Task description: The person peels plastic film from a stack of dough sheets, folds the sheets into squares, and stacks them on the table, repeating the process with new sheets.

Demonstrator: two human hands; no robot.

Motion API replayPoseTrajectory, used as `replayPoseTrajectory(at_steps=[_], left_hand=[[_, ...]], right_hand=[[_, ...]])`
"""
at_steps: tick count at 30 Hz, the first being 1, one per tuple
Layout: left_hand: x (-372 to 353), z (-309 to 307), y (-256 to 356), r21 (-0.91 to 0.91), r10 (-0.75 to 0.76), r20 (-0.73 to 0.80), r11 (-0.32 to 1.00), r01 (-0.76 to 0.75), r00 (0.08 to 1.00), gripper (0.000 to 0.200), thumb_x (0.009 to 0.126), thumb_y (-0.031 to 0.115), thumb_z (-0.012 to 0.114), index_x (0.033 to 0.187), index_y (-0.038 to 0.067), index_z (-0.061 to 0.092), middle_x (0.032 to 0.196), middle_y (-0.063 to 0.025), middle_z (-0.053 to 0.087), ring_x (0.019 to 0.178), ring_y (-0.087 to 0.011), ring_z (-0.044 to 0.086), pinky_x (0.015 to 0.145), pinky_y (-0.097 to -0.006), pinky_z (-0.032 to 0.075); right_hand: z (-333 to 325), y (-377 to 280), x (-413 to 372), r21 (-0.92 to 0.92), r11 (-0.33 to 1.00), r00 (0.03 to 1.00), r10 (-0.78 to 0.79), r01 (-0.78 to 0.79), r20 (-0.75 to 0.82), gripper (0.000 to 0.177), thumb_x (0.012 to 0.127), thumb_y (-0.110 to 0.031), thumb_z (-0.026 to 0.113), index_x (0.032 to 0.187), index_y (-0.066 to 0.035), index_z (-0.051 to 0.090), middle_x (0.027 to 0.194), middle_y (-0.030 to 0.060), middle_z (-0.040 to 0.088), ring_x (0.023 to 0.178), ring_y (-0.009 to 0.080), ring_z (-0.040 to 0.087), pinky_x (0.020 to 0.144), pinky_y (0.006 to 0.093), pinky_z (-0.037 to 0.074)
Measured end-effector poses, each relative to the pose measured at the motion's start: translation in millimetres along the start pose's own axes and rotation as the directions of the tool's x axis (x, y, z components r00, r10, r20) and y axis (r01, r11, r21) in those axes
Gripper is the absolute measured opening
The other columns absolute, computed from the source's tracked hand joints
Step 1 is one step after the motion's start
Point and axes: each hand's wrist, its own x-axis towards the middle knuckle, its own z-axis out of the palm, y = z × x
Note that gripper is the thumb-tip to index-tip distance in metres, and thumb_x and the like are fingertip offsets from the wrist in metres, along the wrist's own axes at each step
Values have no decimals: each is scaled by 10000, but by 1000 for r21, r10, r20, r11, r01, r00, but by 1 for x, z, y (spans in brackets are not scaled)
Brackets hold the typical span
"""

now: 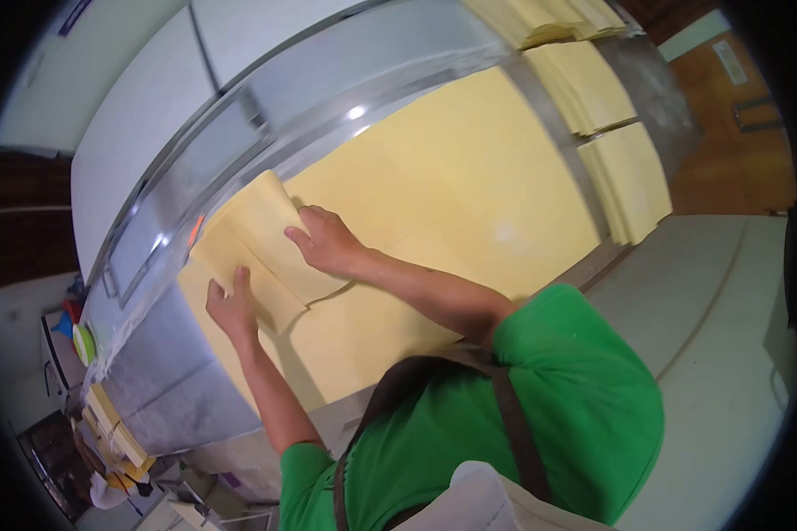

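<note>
A large pale yellow sheet (452,186) lies flat across the metal table. Near its left end is a smaller folded yellow piece (261,226), its right part raised in a fold. My right hand (323,241) grips the right edge of this fold, thumb on top and fingers behind. My left hand (232,305) rests at the piece's lower left, thumb and fingers apart, with nothing seen between them. A small orange object (196,231) lies beside the piece's upper left edge.
Stacks of folded yellow sheets (624,181) stand at the table's right end, with more (549,18) at the upper right. A metal-framed panel (186,150) runs along the far side. A green round object (84,344) and yellow blocks (115,425) are at the left.
</note>
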Motion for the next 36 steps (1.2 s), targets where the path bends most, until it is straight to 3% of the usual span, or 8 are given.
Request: replayPoseTrajectory(at_steps=[10, 17, 21, 23, 27, 30, 34, 36], left_hand=[[-99, 421, 216, -595, -42, 606, 638, 488, 794, 275, 869, 68, 750, 1081, -62, 632, 1047, -129, 694, 899, -185, 668, 780, -311, 543], [-137, 586, 338, -594, -31, 688, 548, 588, 725, 270, 841, 66, 770, 1017, -79, 625, 974, -142, 694, 813, -189, 679, 707, -317, 560], [-135, 650, 308, -468, -29, 704, 733, 494, 710, 519, 827, 107, 787, 1207, -99, 500, 1040, -179, 677, 881, -234, 691, 738, -339, 581], [-133, 659, 290, -240, 47, 512, 967, 90, 858, 860, 735, 198, 860, 1358, -68, 331, 973, -163, 660, 820, -242, 684, 702, -340, 572], [-134, 660, 270, 62, 517, -9, 854, -516, 856, 818, 737, 254, 846, 1370, -19, 406, 890, -165, 664, 760, -247, 685, 678, -324, 543], [-102, 606, 269, -337, 172, 337, 940, -52, 925, 495, 819, 237, 777, 1189, -40, 598, 759, -138, 685, 686, -223, 682, 665, -313, 534], [-45, 519, 250, -19, -164, 377, 983, 185, 911, 207, 933, 188, 658, 957, -11, 706, 676, -96, 696, 617, -153, 671, 633, -288, 518], [-17, 497, 215, 17, -96, 255, 995, 95, 962, 283, 971, 227, 612, 849, -11, 704, 651, -91, 689, 607, -127, 662, 600, -277, 511]], right_hand=[[-504, 52, 16, -507, 859, 981, -30, -73, -193, 273, 930, -243, 618, 1042, 3, 652, 928, 210, 681, 843, 321, 663, 783, 402, 513], [-729, 115, 45, -284, 920, 959, 232, -271, -164, 378, 925, -293, 623, 1135, 19, 660, 1019, 180, 711, 892, 220, 670, 837, 357, 502], [-743, 194, 55, -374, 807, 890, 419, -457, -181, 365, 931, -267, 631, 1171, 7, 647, 1043, 98, 716, 916, 184, 663, 836, 349, 511], [-727, 208, 58, -871, 290, 875, 408, -396, -262, 385, 907, -279, 657, 1176, -3, 650, 1079, 173, 705, 1004, 295, 669, 879, 400, 509], [-635, 160, 114, -841, 509, 970, -45, -183, -239, 320, 880, -292, 671, 1095, -56, 695, 1040, 170, 692, 1044, 369, 625, 879, 454, 500], [-547, 123, 172, -805, 592, 999, -39, 34, 14, 251, 871, -302, 671, 1043, -128, 726, 1001, 105, 702, 1016, 367, 619, 852, 439, 510], [-435, 184, 247, -714, 683, 988, -96, 154, 122, 265, 883, -353, 658, 1026, -145, 737, 1012, 98, 705, 1101, 349, 584, 930, 473, 464], [-391, 220, 272, -821, 571, 951, -254, 3, -174, 278, 913, -379, 621, 980, -143, 751, 1020, 82, 709, 1190, 323, 534, 1033, 534, 357]])
